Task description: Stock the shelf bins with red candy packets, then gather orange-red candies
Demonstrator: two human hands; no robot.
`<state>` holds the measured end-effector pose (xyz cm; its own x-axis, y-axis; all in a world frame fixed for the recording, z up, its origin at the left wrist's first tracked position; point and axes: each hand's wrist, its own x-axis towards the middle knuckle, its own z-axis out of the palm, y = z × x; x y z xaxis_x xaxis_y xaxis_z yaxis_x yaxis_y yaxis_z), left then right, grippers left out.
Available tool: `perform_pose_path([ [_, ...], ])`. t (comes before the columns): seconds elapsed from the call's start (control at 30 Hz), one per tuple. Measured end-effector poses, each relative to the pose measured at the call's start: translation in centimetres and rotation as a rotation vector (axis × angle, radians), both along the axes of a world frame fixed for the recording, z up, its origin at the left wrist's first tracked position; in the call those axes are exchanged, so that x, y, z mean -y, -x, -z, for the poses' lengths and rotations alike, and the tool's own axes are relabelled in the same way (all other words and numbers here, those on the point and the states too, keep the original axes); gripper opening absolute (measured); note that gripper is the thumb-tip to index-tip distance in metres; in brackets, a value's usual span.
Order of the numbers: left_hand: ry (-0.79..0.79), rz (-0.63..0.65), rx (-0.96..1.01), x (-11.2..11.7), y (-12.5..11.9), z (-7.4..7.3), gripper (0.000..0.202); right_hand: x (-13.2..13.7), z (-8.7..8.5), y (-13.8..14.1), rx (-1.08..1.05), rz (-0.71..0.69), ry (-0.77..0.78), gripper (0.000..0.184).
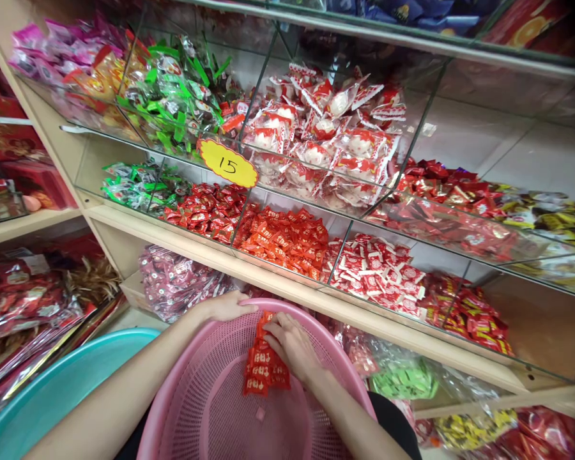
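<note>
A pink plastic basket (191, 377) with a perforated wall stands tilted before me, below the shelves. My left hand (227, 306) grips its far rim with the fingers closed over the edge. Inside the basket, my right hand (290, 342) has its fingers closed on a bunch of small red candy packets (259, 370) with pale lettering. The bunch is near the far inner wall, and the fingers cover part of it. Similar red-orange packets (287, 236) fill a compartment of the lower shelf just beyond the basket.
A turquoise tub (86, 377) stands at the left. Glass-fronted shelves hold green-wrapped sweets (172, 96), red and white packets (374, 271) and puffy wrapped sweets (326, 140). A yellow price tag (228, 163) reads 15. Bagged sweets (177, 278) lie beneath the wooden shelf edge (211, 255).
</note>
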<state>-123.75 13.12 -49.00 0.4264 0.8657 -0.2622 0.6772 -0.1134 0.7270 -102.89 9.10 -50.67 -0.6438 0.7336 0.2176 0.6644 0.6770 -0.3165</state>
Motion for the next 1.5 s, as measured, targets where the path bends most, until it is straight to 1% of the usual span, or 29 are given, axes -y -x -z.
perform_pose_path([
  [0.13,-0.008,0.0,0.016,0.0,0.0,0.1,0.05,-0.1,0.1,0.0,-0.01,0.006,0.005,0.014],
  [0.37,-0.002,-0.018,-0.021,0.0,-0.1,-0.1,0.052,0.2,0.3,-0.8,-0.054,0.005,0.031,0.018],
  [0.5,0.006,-0.014,0.006,0.1,-0.1,-0.3,0.051,0.4,0.1,-0.9,-0.055,0.001,0.017,0.016],
  [0.67,0.036,-0.033,0.028,0.2,-0.1,-0.5,0.05,0.5,0.0,-1.0,-0.042,-0.01,0.0,0.018],
  [0.9,0.012,-0.013,0.018,0.1,-0.1,-0.2,0.047,0.1,0.5,-1.0,-0.009,0.03,-0.023,0.016],
  [1.17,0.014,-0.001,0.019,0.0,0.0,-0.1,0.046,-0.4,0.4,-0.4,-0.004,0.032,-0.013,0.011],
  [1.37,0.004,0.008,0.018,-0.1,0.0,0.0,0.048,-0.3,0.6,-0.8,-0.018,0.054,-0.002,0.018],
  [1.5,0.021,-0.002,0.019,0.0,0.0,-0.1,0.05,-0.1,0.5,-0.7,-0.022,0.051,-0.006,0.021],
])
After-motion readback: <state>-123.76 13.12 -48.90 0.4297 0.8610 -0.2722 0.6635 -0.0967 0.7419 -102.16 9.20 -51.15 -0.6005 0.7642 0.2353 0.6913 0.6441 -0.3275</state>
